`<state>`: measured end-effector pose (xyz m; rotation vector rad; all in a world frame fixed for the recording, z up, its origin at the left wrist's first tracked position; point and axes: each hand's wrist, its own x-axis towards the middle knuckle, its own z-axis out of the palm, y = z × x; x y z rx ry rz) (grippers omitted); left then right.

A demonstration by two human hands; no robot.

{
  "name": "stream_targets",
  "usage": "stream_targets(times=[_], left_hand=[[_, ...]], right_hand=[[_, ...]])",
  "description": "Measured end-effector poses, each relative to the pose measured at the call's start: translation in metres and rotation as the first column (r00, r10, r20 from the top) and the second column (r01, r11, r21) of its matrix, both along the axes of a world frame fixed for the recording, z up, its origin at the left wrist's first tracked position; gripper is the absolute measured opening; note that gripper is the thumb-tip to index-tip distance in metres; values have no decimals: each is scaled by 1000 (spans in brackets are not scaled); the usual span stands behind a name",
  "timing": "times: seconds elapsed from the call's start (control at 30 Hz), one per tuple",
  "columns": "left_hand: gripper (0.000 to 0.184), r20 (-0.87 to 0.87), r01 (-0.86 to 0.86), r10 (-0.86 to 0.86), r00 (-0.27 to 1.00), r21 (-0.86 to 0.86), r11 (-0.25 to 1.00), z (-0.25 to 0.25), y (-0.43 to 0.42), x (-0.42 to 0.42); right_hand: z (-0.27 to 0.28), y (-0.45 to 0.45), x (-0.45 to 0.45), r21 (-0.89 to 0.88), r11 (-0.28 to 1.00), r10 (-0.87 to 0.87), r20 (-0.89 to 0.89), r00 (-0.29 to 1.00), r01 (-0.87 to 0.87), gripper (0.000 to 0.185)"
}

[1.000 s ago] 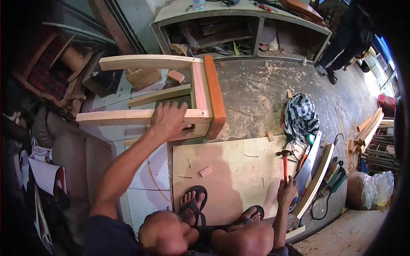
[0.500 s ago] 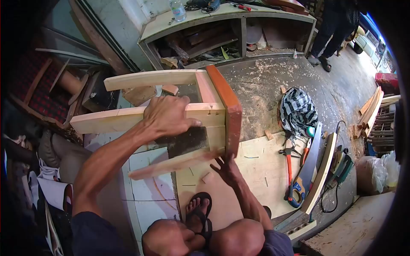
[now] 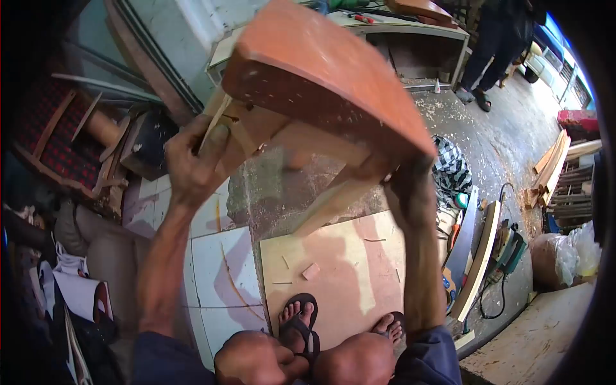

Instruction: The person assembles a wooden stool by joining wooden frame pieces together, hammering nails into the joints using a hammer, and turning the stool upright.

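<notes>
Raised close to the camera is a wooden stool frame with an orange-brown top board and pale legs. My left hand grips its pale wood at the left, under the board's edge. At the right end, my right hand is pressed against the frame; its fingers are partly hidden in shadow behind the wood. A plywood sheet lies below, with a small wood block and several nails on it.
Right of my right arm lie a handsaw, a curved wood strip and a green power tool. A workbench stands ahead. Another person stands at the upper right.
The stool frame has been lifted and tilted, its orange board swinging up toward the camera. My right hand released the hammer earlier and has moved up to the frame's right end.
</notes>
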<state>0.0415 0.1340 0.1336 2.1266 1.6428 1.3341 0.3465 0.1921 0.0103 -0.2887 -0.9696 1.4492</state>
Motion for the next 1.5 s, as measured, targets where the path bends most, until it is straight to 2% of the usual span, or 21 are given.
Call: stream_targets(times=[0.07,0.1,0.17,0.23,0.4,0.47,0.57,0.67,0.73,0.77,0.8,0.87,0.9,0.93,1.0,1.07,1.17,1.23,1.3,1.4,1.5], left_hand=[[45,297,-18,-34,954,173,985,-38,10,0],[48,350,-39,-49,935,239,970,-73,26,-12],[50,420,-63,-61,906,277,959,-136,46,-23],[47,510,-218,39,859,295,930,-170,64,-12],[54,513,-111,-16,858,217,970,-183,74,-24],[56,513,-28,-15,858,77,997,-188,76,-29],[55,537,-47,-24,843,118,992,-197,66,-16],[55,459,-127,98,883,32,991,-217,47,-16],[56,455,-77,110,884,-90,993,-221,30,-20],[57,446,-29,118,887,-201,979,-220,25,-24],[57,439,-14,108,892,-213,977,-220,24,-28],[61,470,54,77,879,-258,965,-217,21,-35],[60,472,124,11,882,-253,960,-203,20,-35],[60,464,132,3,886,-258,957,-193,25,-37],[51,366,37,-56,929,59,998,-171,34,-46],[47,207,-147,98,973,237,960,-120,39,-51],[43,305,-98,-57,951,471,877,-22,72,-51],[48,-271,87,66,960,516,852,47,111,-79],[62,-479,227,-80,874,259,939,105,105,-39],[76,-425,183,-229,876,-147,972,48,140,44],[76,-518,169,-384,764,-413,895,59,141,64]], right_hand=[[21,25,7,47,999,-9,97,995,5,66],[35,37,3,63,998,-6,108,994,-1,66],[50,44,-5,243,949,-282,363,888,202,57],[40,56,-15,273,942,-302,441,845,194,56],[9,77,-18,355,896,-440,627,643,267,51],[-4,77,-10,331,892,-441,790,427,309,48],[-52,70,4,392,852,-511,764,393,346,45],[-122,19,29,472,774,-563,818,118,422,40],[-186,-37,44,133,883,-301,897,324,451,28],[-176,-75,53,28,959,-46,997,58,282,26],[-222,-109,58,-165,937,42,929,367,309,23],[-243,-179,60,-266,903,137,923,360,338,24],[-238,-209,59,-367,868,217,887,408,335,24],[-237,-234,62,-378,869,278,907,316,321,28],[-161,-267,52,-486,797,402,870,285,359,22],[-102,-297,55,-483,820,453,876,167,306,22],[-35,-308,60,-457,851,469,883,18,258,22],[-7,-293,56,-422,879,444,894,-62,220,22],[16,-277,50,-387,903,413,901,-132,184,22],[47,-253,41,-341,931,362,906,-218,128,23],[75,-232,33,-314,945,328,898,-293,97,24]])
